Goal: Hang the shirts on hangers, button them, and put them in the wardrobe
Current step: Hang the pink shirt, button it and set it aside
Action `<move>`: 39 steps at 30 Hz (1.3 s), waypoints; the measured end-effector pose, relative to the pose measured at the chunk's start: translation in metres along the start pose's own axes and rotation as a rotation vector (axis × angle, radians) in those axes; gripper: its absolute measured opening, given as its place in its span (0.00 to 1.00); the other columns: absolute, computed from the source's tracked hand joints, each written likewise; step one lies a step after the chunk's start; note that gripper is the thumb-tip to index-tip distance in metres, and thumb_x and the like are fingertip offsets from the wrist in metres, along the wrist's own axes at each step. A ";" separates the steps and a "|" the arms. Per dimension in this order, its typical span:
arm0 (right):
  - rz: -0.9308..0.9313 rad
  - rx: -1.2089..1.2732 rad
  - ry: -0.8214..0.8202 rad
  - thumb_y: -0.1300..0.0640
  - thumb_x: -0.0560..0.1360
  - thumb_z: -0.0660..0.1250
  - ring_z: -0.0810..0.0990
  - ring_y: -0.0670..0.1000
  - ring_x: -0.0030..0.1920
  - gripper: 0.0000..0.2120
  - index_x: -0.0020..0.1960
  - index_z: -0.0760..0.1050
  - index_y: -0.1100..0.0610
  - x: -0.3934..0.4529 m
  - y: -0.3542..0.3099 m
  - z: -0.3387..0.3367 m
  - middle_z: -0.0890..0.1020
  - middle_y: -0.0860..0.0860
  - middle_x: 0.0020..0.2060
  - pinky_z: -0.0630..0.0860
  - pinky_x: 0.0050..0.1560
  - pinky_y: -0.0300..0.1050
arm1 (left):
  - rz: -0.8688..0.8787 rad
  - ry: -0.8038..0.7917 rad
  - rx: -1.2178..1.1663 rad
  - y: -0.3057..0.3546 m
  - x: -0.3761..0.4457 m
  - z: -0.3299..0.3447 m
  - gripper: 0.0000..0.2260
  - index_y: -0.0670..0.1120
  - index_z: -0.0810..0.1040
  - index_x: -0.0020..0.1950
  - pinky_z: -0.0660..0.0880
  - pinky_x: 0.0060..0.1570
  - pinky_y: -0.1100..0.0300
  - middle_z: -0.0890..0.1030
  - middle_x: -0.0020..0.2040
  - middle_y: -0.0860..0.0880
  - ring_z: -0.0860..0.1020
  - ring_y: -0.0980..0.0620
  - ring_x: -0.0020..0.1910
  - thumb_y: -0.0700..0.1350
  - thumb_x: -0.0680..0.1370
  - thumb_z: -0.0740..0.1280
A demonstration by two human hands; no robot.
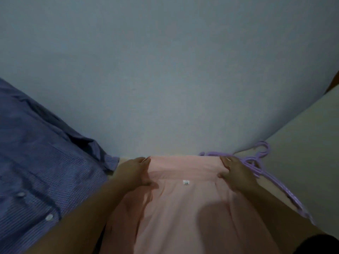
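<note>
Pink shirt (183,208) smooth cloth, collar pinched by both hands.

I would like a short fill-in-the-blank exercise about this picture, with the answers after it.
1. Both hands, left hand and right hand, hold the collar of the ____ shirt.
2. The blue checked shirt lies on the person's ____ side.
3. The hangers are ____ in colour.

Answers: pink; left; purple
</note>
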State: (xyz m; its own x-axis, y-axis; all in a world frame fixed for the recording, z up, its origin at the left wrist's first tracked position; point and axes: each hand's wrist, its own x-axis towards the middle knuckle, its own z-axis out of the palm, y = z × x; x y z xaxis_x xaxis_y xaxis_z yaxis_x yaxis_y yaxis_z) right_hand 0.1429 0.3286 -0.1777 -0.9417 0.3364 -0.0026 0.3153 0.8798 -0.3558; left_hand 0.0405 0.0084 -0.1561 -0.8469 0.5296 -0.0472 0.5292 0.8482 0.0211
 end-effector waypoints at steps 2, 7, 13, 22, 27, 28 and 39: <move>0.018 -0.039 -0.034 0.48 0.74 0.67 0.62 0.52 0.72 0.33 0.75 0.58 0.51 0.021 0.009 0.024 0.60 0.50 0.75 0.63 0.68 0.46 | -0.028 -0.002 0.024 -0.001 0.021 0.026 0.46 0.50 0.60 0.75 0.74 0.55 0.53 0.71 0.68 0.52 0.73 0.48 0.64 0.72 0.64 0.67; 0.025 -0.077 -0.036 0.50 0.74 0.66 0.68 0.53 0.69 0.32 0.75 0.58 0.50 0.051 0.019 0.070 0.61 0.49 0.74 0.68 0.63 0.46 | -0.098 -0.069 0.034 -0.004 0.056 0.071 0.29 0.51 0.66 0.66 0.74 0.53 0.51 0.73 0.64 0.52 0.75 0.46 0.59 0.63 0.70 0.67; -0.055 -0.369 0.028 0.44 0.76 0.61 0.68 0.55 0.66 0.25 0.71 0.65 0.47 0.040 0.028 0.080 0.66 0.50 0.70 0.65 0.62 0.50 | -0.158 -0.006 0.113 0.008 0.043 0.091 0.23 0.56 0.62 0.74 0.54 0.67 0.44 0.58 0.78 0.51 0.58 0.44 0.74 0.57 0.79 0.55; 0.035 -0.340 0.321 0.48 0.68 0.57 0.78 0.62 0.41 0.18 0.46 0.79 0.57 -0.029 0.085 0.041 0.81 0.59 0.45 0.75 0.39 0.53 | 0.016 -0.003 -0.120 0.116 -0.001 0.110 0.32 0.55 0.57 0.76 0.49 0.75 0.48 0.50 0.79 0.49 0.47 0.45 0.78 0.66 0.76 0.56; 0.190 -0.330 0.255 0.36 0.68 0.55 0.76 0.64 0.46 0.34 0.53 0.77 0.66 -0.048 0.131 0.040 0.78 0.65 0.48 0.72 0.45 0.53 | -0.047 -0.092 -0.163 0.136 -0.014 0.154 0.41 0.51 0.44 0.79 0.44 0.74 0.49 0.42 0.79 0.48 0.42 0.45 0.78 0.71 0.71 0.39; 0.211 -0.297 0.218 0.34 0.66 0.55 0.76 0.65 0.47 0.38 0.54 0.76 0.67 -0.051 0.135 0.041 0.78 0.66 0.50 0.72 0.46 0.53 | -0.050 -0.081 -0.168 0.136 -0.014 0.158 0.43 0.52 0.44 0.79 0.44 0.75 0.50 0.42 0.79 0.48 0.43 0.45 0.78 0.71 0.68 0.35; 0.306 -0.287 0.138 0.36 0.60 0.56 0.78 0.65 0.50 0.43 0.61 0.73 0.68 -0.048 0.143 0.045 0.78 0.66 0.55 0.75 0.48 0.55 | -0.044 -0.034 -0.158 0.136 -0.009 0.172 0.44 0.51 0.46 0.79 0.49 0.74 0.50 0.47 0.80 0.49 0.48 0.46 0.78 0.70 0.66 0.33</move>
State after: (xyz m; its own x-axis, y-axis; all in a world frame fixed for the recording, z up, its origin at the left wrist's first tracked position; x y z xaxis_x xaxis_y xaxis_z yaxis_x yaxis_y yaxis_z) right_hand 0.2280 0.4228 -0.2709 -0.7817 0.6203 0.0645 0.6151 0.7840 -0.0838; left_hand 0.1290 0.1176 -0.3243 -0.8657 0.4932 -0.0852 0.4744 0.8628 0.1748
